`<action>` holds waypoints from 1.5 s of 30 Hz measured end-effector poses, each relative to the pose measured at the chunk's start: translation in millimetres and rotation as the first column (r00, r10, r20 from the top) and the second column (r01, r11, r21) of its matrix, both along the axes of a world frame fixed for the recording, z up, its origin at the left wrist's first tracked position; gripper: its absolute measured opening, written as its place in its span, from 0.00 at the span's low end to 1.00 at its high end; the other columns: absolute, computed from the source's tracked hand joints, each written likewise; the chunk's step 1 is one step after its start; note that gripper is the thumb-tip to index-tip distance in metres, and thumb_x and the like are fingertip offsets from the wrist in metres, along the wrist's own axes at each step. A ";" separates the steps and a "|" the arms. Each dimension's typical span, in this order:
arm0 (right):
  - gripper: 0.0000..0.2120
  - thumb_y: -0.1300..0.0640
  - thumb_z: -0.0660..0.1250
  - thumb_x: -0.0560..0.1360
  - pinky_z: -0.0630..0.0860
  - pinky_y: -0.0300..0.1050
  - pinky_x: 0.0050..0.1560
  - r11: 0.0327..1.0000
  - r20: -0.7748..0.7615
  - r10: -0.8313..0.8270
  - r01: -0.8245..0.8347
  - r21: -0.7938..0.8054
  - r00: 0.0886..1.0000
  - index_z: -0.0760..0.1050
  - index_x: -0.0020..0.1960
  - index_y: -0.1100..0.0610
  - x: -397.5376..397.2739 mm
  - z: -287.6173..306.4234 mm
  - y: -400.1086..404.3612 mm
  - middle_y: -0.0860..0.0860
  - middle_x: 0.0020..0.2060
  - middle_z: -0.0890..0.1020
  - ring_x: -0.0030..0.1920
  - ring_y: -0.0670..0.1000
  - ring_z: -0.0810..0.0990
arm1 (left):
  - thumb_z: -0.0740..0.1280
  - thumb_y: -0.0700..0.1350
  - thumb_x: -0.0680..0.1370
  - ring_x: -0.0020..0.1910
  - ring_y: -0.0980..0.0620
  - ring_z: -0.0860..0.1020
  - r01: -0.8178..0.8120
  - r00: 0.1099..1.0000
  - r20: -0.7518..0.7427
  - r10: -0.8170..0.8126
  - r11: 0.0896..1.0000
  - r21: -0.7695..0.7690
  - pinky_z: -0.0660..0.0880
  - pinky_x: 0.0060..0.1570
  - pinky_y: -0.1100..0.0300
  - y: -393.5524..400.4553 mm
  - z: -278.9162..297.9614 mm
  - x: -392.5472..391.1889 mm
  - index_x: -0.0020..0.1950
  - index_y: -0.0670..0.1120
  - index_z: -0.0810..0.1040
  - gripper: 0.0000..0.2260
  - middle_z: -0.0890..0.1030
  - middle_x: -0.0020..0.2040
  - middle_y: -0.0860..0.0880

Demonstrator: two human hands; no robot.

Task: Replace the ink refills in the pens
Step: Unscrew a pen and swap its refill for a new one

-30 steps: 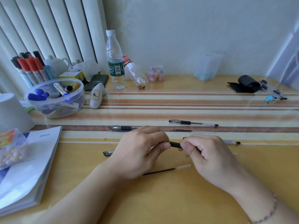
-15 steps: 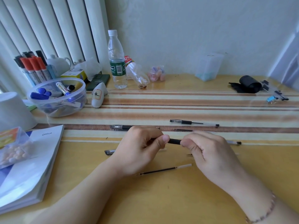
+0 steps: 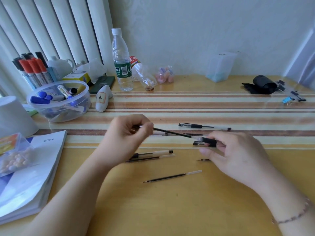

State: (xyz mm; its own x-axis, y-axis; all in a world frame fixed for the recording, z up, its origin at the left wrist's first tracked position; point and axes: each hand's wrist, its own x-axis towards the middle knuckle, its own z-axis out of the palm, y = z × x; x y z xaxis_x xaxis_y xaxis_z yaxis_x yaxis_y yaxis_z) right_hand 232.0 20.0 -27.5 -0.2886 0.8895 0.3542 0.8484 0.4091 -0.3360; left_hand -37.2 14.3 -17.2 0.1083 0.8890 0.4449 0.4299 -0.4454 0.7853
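Since a second ago my hands had drawn apart: my left hand [image 3: 127,133] pinched the refill [image 3: 172,133], pulled nearly clear of the barrel [image 3: 205,142] that my right hand [image 3: 233,154] gripped above the tabletop [image 3: 170,210]; a spare refill [image 3: 172,176] lay nearer me

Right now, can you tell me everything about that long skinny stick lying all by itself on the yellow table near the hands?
That is a loose ink refill, the thin tube that goes inside a pen. Most of it looks dark, as if full of black ink, while its right end is clear, pale plastic. A fine pointed tip sits at its left end. It lies flat on the yellow table, slightly slanted, with the right end a bit farther from the person. Nothing touches it: no hand and no other pen.
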 end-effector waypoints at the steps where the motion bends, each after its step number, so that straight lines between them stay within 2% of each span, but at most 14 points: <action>1: 0.11 0.39 0.69 0.69 0.78 0.46 0.39 1.000 0.030 -0.020 0.021 -0.023 0.999 0.79 0.47 0.42 5.3 1.8 0.8 0.43 0.33 0.82 0.38 0.46 0.82 | 0.64 0.52 0.75 0.25 0.56 0.63 -0.015 1.000 0.027 0.015 1.000 -0.002 0.62 0.26 0.64 1.8 2.0 -7.3 0.36 0.45 0.79 0.14 0.69 0.25 0.53; 4: 0.06 0.39 0.72 0.66 0.78 0.41 0.36 0.983 -0.006 0.069 -0.069 -0.172 0.998 0.78 0.39 0.38 10.2 6.5 -0.4 0.45 0.32 0.83 0.35 0.43 0.80 | 0.65 0.55 0.73 0.26 0.48 0.62 -0.022 0.991 0.131 0.030 0.998 -0.056 0.60 0.29 0.59 6.7 5.3 -26.5 0.36 0.45 0.80 0.15 0.67 0.26 0.46; 7: 0.08 0.37 0.72 0.64 0.74 0.34 0.36 0.917 -0.023 0.253 -0.247 -0.313 0.967 0.79 0.43 0.30 3.6 8.2 -4.5 0.40 0.37 0.83 0.38 0.41 0.78 | 0.66 0.55 0.73 0.27 0.46 0.61 0.030 0.988 0.155 -0.014 0.994 -0.104 0.60 0.29 0.57 7.6 7.0 -36.2 0.36 0.46 0.81 0.15 0.65 0.27 0.42; 11: 0.08 0.43 0.73 0.68 0.64 0.33 0.32 0.909 0.091 0.350 -0.314 -0.274 0.932 0.80 0.46 0.33 -3.1 4.1 -6.6 0.41 0.39 0.80 0.41 0.45 0.76 | 0.66 0.57 0.72 0.26 0.53 0.62 0.079 0.997 -0.011 -0.081 0.989 -0.124 0.60 0.26 0.62 5.3 4.4 -28.6 0.37 0.48 0.82 0.14 0.66 0.26 0.46; 15: 0.04 0.45 0.70 0.72 0.65 0.36 0.32 0.877 0.129 0.443 -0.399 -0.267 0.887 0.81 0.47 0.38 0.9 2.6 -9.2 0.44 0.38 0.79 0.39 0.48 0.76 | 0.68 0.51 0.74 0.25 0.58 0.68 0.195 0.961 -0.153 -0.229 0.958 -0.209 0.65 0.29 0.64 -0.2 -1.4 -13.8 0.38 0.47 0.83 0.10 0.74 0.26 0.55; 17: 0.02 0.48 0.70 0.74 0.69 0.37 0.35 0.812 -0.028 0.485 -0.462 -0.357 0.874 0.81 0.44 0.41 6.2 11.2 -11.1 0.44 0.38 0.78 0.39 0.47 0.76 | 0.69 0.47 0.74 0.31 0.59 0.77 0.221 0.921 -0.275 -0.275 0.952 -0.212 0.70 0.34 0.67 -2.5 -3.7 -8.1 0.40 0.48 0.84 0.07 0.80 0.32 0.57; 20: 0.07 0.53 0.68 0.74 0.69 0.32 0.38 0.830 -0.337 0.390 -0.486 -0.273 0.857 0.78 0.39 0.43 14.9 20.7 -8.4 0.43 0.38 0.79 0.40 0.45 0.78 | 0.71 0.47 0.74 0.34 0.62 0.78 0.274 0.822 -0.452 -0.345 0.937 -0.216 0.70 0.36 0.70 -5.8 -6.0 -1.9 0.41 0.50 0.85 0.04 0.79 0.33 0.62; 23: 0.10 0.57 0.69 0.75 0.66 0.33 0.31 0.955 -0.247 0.237 -0.272 -0.116 0.939 0.75 0.40 0.42 13.2 12.6 -2.3 0.42 0.41 0.79 0.31 0.46 0.73 | 0.70 0.50 0.74 0.34 0.67 0.76 0.276 0.732 -0.586 -0.347 0.938 -0.210 0.67 0.35 0.73 -8.0 -6.0 0.2 0.43 0.54 0.85 0.04 0.75 0.31 0.66; 26: 0.10 0.60 0.68 0.75 0.60 0.35 0.24 0.979 -0.256 0.093 -0.136 -0.153 0.962 0.75 0.41 0.46 9.2 3.5 -0.1 0.41 0.25 0.75 0.22 0.46 0.65 | 0.70 0.56 0.73 0.36 0.65 0.76 0.237 0.712 -0.637 -0.297 0.955 -0.180 0.73 0.35 0.67 -9.2 -4.9 -1.7 0.44 0.56 0.84 0.06 0.76 0.33 0.65; 29: 0.07 0.55 0.68 0.76 0.56 0.36 0.23 0.983 -0.285 0.033 -0.082 -0.164 0.958 0.75 0.43 0.43 10.0 1.8 2.4 0.47 0.20 0.67 0.21 0.46 0.60 | 0.69 0.58 0.73 0.38 0.65 0.77 0.220 0.699 -0.658 -0.279 0.960 -0.173 0.76 0.38 0.63 -9.3 -5.3 -1.8 0.44 0.57 0.83 0.08 0.77 0.35 0.64; 33: 0.07 0.55 0.68 0.75 0.56 0.36 0.22 0.982 -0.347 0.009 -0.074 -0.175 0.938 0.75 0.43 0.43 9.4 2.3 2.6 0.47 0.20 0.67 0.21 0.46 0.59 | 0.70 0.54 0.74 0.39 0.61 0.79 0.179 0.815 -0.546 -0.197 0.980 -0.086 0.77 0.39 0.59 -6.8 -4.6 -6.0 0.42 0.53 0.83 0.06 0.81 0.37 0.60; 37: 0.09 0.56 0.69 0.74 0.57 0.35 0.22 0.980 -0.313 0.041 -0.099 -0.174 0.949 0.75 0.42 0.43 3.9 -0.1 0.8 0.45 0.19 0.68 0.20 0.46 0.61 | 0.72 0.50 0.74 0.29 0.59 0.75 0.011 0.990 -0.142 -0.013 1.000 -0.012 0.70 0.31 0.69 -1.8 -3.6 -2.3 0.39 0.48 0.83 0.07 0.80 0.31 0.55; 40: 0.09 0.58 0.70 0.74 0.58 0.35 0.24 0.973 -0.321 0.071 -0.137 -0.186 0.944 0.75 0.42 0.43 -0.3 0.4 -1.2 0.45 0.20 0.68 0.21 0.46 0.61 | 0.73 0.49 0.73 0.25 0.61 0.72 0.049 0.996 0.082 -0.042 0.995 -0.088 0.67 0.29 0.71 -2.3 -1.7 6.9 0.44 0.47 0.83 0.06 0.80 0.29 0.52; 45: 0.10 0.59 0.70 0.75 0.60 0.34 0.25 0.962 -0.306 0.103 -0.173 -0.210 0.947 0.76 0.41 0.45 -1.4 -1.4 -2.2 0.44 0.22 0.72 0.23 0.45 0.63 | 0.72 0.43 0.73 0.25 0.63 0.74 0.197 0.968 0.177 -0.178 0.976 -0.093 0.68 0.30 0.74 -5.2 -3.3 14.2 0.46 0.40 0.83 0.07 0.82 0.32 0.47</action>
